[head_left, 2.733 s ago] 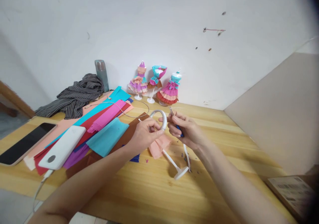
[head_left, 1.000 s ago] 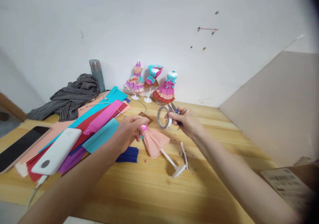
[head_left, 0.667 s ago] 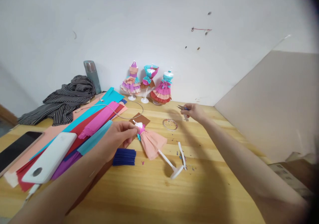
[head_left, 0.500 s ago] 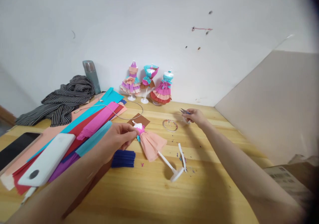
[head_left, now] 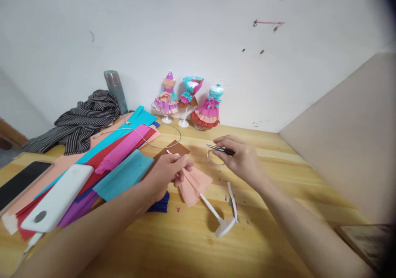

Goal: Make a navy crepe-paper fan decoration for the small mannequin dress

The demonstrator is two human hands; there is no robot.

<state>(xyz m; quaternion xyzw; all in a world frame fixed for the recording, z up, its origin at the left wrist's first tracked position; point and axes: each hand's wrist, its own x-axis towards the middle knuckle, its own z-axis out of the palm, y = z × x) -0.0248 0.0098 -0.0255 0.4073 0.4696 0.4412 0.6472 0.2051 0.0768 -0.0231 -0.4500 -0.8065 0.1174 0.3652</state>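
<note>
My left hand (head_left: 168,174) is closed round the top of a small mannequin in a peach crepe-paper skirt (head_left: 194,183). The mannequin lies tilted, and its white stand (head_left: 224,227) rests on the wooden table (head_left: 272,162). Just to the right, my right hand (head_left: 239,157) grips small scissors (head_left: 220,148) with their blades pointing left. It hovers over a tape ring (head_left: 210,159) lying on the table. A white strip (head_left: 232,194) lies beside the stand.
Three finished paper-dress mannequins (head_left: 188,100) stand at the wall. Coloured crepe sheets (head_left: 122,156), a white power bank (head_left: 57,197), a phone (head_left: 20,181), a striped cloth (head_left: 82,119) and a metal flask (head_left: 115,89) fill the left. A cardboard panel (head_left: 346,129) rises on the right.
The tape ring left my right hand and now lies on the table. My right hand came back toward the mannequin with the scissors. My left hand moved from the tape onto the mannequin.
</note>
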